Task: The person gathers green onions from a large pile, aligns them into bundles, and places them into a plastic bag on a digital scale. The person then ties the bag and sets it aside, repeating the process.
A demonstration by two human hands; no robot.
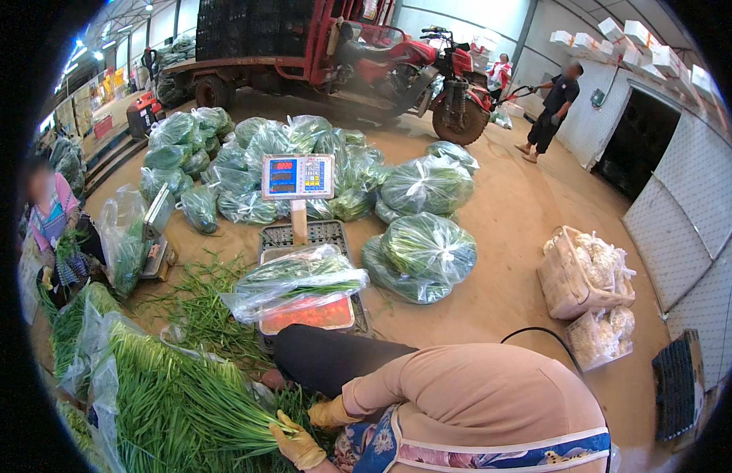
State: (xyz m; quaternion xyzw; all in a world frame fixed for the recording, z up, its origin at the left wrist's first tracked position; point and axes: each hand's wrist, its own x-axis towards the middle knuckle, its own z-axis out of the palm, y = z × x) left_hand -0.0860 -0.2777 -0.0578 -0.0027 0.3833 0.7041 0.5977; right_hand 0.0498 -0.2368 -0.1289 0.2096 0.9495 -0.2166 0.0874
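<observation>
My left hand (pixel 298 444), in a yellowish glove, is closed around the pale ends of a bundle of long green stalks, which look like garlic chives (pixel 218 396). The bundle rests on a large heap of the same greens (pixel 159 425) beside clear plastic sheeting. Close by, my right hand (pixel 330 411), gloved alike, is near my flowered apron (pixel 375 440); its fingers are partly hidden. Beyond my knee stands a digital platform scale (pixel 299 177). On its platform lies a clear plastic bag of greens (pixel 301 278), above a red surface (pixel 307 316).
Loose green trimmings (pixel 218 301) litter the floor left of the scale. Behind it lie several filled bags (pixel 271 142); more bags (pixel 428 248) sit right. A person (pixel 52 219) handles greens at left. A red cargo tricycle (pixel 395 65), another person (pixel 558 106) and a crate (pixel 570 284) stand farther off.
</observation>
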